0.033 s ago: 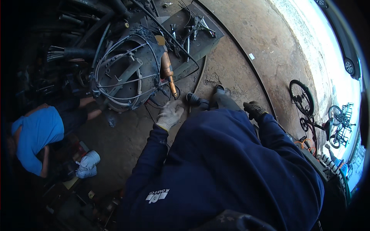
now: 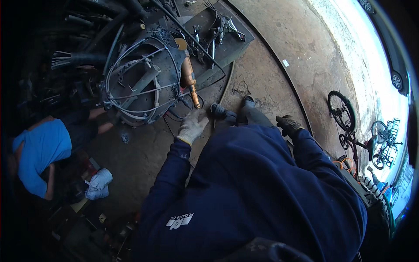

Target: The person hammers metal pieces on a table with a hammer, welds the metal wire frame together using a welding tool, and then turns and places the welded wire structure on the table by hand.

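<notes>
My left hand (image 2: pixel 192 126), in a pale knit glove, hangs beside my body with its fingers loosely apart and nothing in them. Just beyond its fingertips is the end of an orange angle grinder (image 2: pixel 188 74) with a tan disc (image 2: pixel 180 43), lying at the edge of the work table. My right hand (image 2: pixel 287 125) wears a darker glove and hangs out to the right. Its fingers are partly bent but apart, with no object seen in them. Left of the grinder sits a rounded cage of bent metal rods (image 2: pixel 114 97), with a short pipe (image 2: pixel 146 81) inside its outline.
Locking pliers (image 2: pixel 227 28) lie on a dark metal table (image 2: pixel 238 48). A hose (image 2: pixel 228 83) runs along the floor near my feet. A person in a blue shirt (image 2: pixel 50 144) bends down at left. Bicycles (image 2: pixel 341 111) stand at right, and a car (image 2: pixel 388 48) is farther off.
</notes>
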Demonstrator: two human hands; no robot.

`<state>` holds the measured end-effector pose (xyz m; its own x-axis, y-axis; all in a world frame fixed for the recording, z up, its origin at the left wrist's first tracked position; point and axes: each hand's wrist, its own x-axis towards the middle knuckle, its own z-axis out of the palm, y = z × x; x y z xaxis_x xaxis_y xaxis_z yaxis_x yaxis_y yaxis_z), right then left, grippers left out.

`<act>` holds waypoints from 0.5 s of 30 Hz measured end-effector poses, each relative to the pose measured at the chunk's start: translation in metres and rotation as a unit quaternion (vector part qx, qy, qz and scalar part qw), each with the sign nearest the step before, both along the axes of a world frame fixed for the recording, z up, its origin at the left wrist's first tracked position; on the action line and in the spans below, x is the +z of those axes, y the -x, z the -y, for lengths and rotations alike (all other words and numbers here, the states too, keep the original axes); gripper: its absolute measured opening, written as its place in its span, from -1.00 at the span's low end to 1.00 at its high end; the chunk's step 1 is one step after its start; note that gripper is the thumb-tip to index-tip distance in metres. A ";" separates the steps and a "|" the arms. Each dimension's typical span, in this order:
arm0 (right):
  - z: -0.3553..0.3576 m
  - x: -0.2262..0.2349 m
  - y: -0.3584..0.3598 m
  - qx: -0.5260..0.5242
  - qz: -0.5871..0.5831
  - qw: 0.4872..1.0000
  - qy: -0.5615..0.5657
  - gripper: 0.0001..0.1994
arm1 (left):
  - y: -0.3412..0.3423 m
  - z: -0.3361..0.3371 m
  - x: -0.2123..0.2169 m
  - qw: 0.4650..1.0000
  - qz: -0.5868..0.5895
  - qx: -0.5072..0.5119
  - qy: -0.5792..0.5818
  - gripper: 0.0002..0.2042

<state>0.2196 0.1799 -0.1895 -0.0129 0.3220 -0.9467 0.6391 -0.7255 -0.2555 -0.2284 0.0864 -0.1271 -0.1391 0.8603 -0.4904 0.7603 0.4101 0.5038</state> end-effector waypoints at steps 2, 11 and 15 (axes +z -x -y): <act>-0.003 0.000 -0.008 0.001 0.018 1.000 0.016 -0.50 | -0.003 -0.034 -0.029 0.993 0.004 0.103 0.058 -0.36; 0.018 0.014 -0.042 -0.046 -0.010 0.999 -0.007 -0.49 | 0.032 -0.164 -0.140 0.934 -0.152 0.322 0.034 0.15; 0.038 0.023 -0.075 0.007 0.083 0.995 0.053 -0.49 | 0.045 -0.196 -0.170 0.920 -0.186 0.340 0.057 0.21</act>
